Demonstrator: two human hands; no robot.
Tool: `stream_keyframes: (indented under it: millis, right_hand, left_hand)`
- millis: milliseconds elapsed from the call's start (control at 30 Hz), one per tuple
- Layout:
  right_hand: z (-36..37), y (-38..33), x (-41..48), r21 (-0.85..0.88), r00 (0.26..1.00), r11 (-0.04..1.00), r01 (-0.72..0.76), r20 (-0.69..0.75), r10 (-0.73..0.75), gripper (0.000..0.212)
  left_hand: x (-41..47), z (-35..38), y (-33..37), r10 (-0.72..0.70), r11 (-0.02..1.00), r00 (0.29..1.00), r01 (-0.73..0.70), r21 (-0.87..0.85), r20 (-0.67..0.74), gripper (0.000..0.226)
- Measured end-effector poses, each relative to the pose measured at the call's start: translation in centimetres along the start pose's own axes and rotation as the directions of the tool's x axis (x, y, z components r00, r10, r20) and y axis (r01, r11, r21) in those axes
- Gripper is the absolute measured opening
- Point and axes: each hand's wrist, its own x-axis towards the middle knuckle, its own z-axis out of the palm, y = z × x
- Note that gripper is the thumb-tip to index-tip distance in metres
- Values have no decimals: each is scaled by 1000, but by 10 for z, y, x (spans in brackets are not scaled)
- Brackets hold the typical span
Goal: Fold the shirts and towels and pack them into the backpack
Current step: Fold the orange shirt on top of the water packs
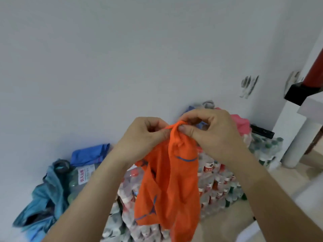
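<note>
Nearest the camera, the orange shirt [167, 189] hangs in the air between two bare forearms, off any surface. It is thin, mesh-like fabric, crumpled and bunched into long vertical folds, with dark blue trim: a short curved line near the top right and angled lines lower on the left side. Its lower edge falls loose and is blurred.

Above, both hands hold the cloth's top edge at one gathered point. The left hand [145, 135] pinches the fabric between thumb and curled fingers; the right hand [209, 133] pinches it just beside, thumb pressed on the orange bunch, fingers curled over. The two hands almost touch.

Behind the shirt stand stacked packs of water bottles [218, 180] with red and green caps. To the left lies a teal fabric heap [47, 194]; whether it is a bag or a garment cannot be told. A folded blue cloth [89, 154] rests on a pack just beyond it. Past the right hand a pink garment [241, 123] lies on top of the stack, against the pale wall [122, 58]. A white column [300, 142] stands at the far right
</note>
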Motion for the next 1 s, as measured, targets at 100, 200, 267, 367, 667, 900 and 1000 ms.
stream_keyframes:
  millis: [100,200,267,367,667,900,1000]
  right_hand:
    - [4,-11,-6,240,992,962,-128,40,122,29]
    - [7,-22,-8,407,968,879,-249,119,219,22]
    - [8,-26,-11,481,954,826,-295,193,228,16]
    - [12,-32,-19,488,912,780,-392,318,259,7]
    - [48,-45,-39,287,904,865,-412,251,347,6]
    - [72,1,-67,-481,948,824,-300,-56,312,11]
    - [87,0,-74,-418,908,831,-367,35,418,60]
  left_hand:
    - [-39,1,-22,209,918,923,-71,391,-322,26]
    - [-90,11,-57,-10,994,974,-15,-110,-226,20]
    - [-120,17,-74,-57,968,998,59,-243,15,34]
    - [-136,22,-82,66,992,958,-32,-125,278,71]
    - [-118,17,-110,-81,953,957,157,-260,280,14]
    - [-102,-83,-128,-36,999,999,36,-3,-8,38]
    - [-93,-117,-136,-32,999,999,31,33,5,38]
